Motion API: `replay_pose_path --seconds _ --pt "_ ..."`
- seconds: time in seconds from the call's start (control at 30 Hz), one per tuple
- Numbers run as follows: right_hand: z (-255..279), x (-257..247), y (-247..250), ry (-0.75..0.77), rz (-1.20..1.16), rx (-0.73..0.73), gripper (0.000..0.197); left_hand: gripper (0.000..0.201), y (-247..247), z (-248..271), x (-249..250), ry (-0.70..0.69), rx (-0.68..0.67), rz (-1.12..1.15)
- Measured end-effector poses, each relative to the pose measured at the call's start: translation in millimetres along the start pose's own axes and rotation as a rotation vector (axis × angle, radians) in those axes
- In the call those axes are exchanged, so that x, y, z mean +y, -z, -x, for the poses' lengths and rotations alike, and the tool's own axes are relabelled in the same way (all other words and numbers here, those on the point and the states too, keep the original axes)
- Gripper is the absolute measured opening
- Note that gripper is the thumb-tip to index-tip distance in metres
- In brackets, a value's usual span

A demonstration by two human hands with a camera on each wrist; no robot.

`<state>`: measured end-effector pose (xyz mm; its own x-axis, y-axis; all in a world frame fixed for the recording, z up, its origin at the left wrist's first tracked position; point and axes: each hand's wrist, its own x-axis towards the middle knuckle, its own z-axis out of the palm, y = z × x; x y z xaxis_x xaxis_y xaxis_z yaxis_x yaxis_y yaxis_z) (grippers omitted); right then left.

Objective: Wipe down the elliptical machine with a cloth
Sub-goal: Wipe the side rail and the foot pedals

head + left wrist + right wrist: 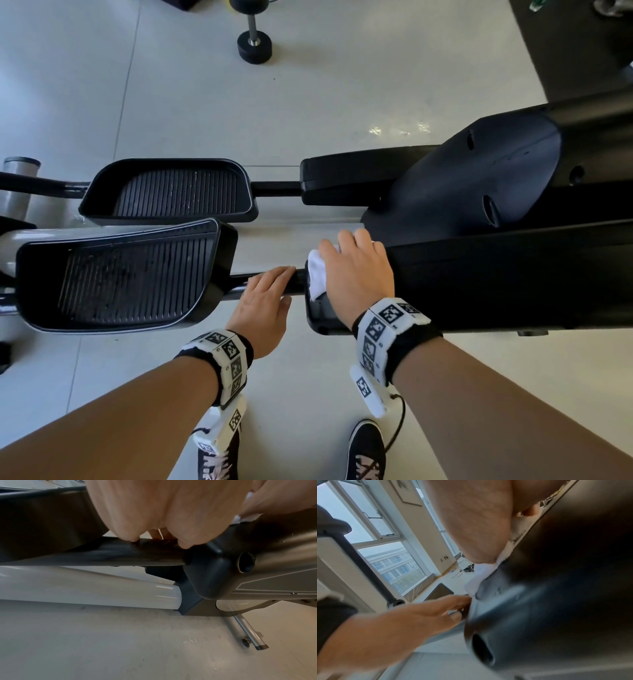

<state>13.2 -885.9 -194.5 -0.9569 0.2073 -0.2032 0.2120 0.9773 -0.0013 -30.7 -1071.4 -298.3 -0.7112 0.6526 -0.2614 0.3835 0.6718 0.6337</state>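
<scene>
White cloth (317,274) bunched under right hand (356,274), pressed onto rear end of near black housing (513,284) of elliptical machine (479,192). Right palm flat on cloth, fingers draped over it and bent across the housing's top edge; cloth edges poking out left of the hand and beyond the fingertips. One cloth only. Same cloth seen in right wrist view (481,574), squeezed between palm and housing.

Left hand (265,305) just beside, resting on black bar (270,284) joining near pedal to housing. Fingers together, nearly straight, laid over the bar; thumb on the near side. Not touching cloth. Left wrist view: fingertips (130,536) on bar top.

Two ribbed black pedals: near (126,274), far (171,190). White frame tube (85,586) low between them, running into the dark base.

No brand or readable text on the machine in any view; only a thin outlined panel (278,582) on the housing side. Two wristbands (224,359) (387,332) with square black-and-white marker codes, no letters.

Floor (342,102) pale grey. One black dumbbell (254,37) beyond, well apart. Two dark shoes (219,455) (368,452) at the bottom edge.
</scene>
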Motion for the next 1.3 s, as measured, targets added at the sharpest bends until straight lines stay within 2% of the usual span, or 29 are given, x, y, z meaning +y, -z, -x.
replay_pose_path --seconds 0.07,0.1,0.2,0.33,0.43,0.57,0.73,0.87,1.0,1.07,1.17,1.3 --pt "9.2 -6.5 -2.4 0.049 -0.022 -0.015 0.048 0.055 0.7 0.0 -2.4 -0.003 -0.008 0.020" --pt "16.5 -8.3 -5.0 0.079 -0.015 -0.017 0.050 0.056 0.9 0.1 -3.0 0.000 -0.013 0.025" --pt "42.8 -7.0 -15.0 0.162 0.023 -0.022 0.028 0.056 0.5 -0.5 -4.3 0.000 -0.009 0.023" --pt "73.5 12.5 -16.7 0.204 0.030 0.025 0.029 0.057 -0.7 -1.0 -7.0 -0.021 -0.012 0.005" --pt "72.5 40.9 -4.5 0.109 0.103 0.054 0.038 0.057 -1.3 -1.0 -8.3 -0.014 -0.007 0.019" --pt "45.6 63.5 21.5 -0.062 0.175 0.069 0.029 0.058 -3.3 -0.6 -7.5 -0.013 0.002 0.021" --pt "11.4 57.6 26.2 -0.062 0.163 -0.085 0.033 0.058 -2.6 -0.6 -8.9 -0.019 -0.004 0.021" --pt "-14.8 45.7 17.5 -0.051 0.107 -0.229 0.015 0.058 -2.6 -0.4 -9.4 -0.028 0.001 0.012" --pt "-28.2 23.9 12.6 0.097 0.145 -0.318 0.006 0.060 -3.1 0.6 -11.2 -0.044 0.014 0.017" --pt "-28.0 16.0 7.6 0.121 0.178 -0.305 0.015 0.061 -3.4 1.4 -12.2 -0.050 0.016 0.015" --pt "-13.6 6.7 -1.5 0.076 0.106 -0.190 0.024 0.062 -2.6 1.1 -13.3 -0.054 0.000 -0.003" --pt "14.1 -0.8 -14.4 0.119 0.054 -0.137 0.057 0.065 2.4 0.3 -13.3 -0.068 -0.024 -0.007"
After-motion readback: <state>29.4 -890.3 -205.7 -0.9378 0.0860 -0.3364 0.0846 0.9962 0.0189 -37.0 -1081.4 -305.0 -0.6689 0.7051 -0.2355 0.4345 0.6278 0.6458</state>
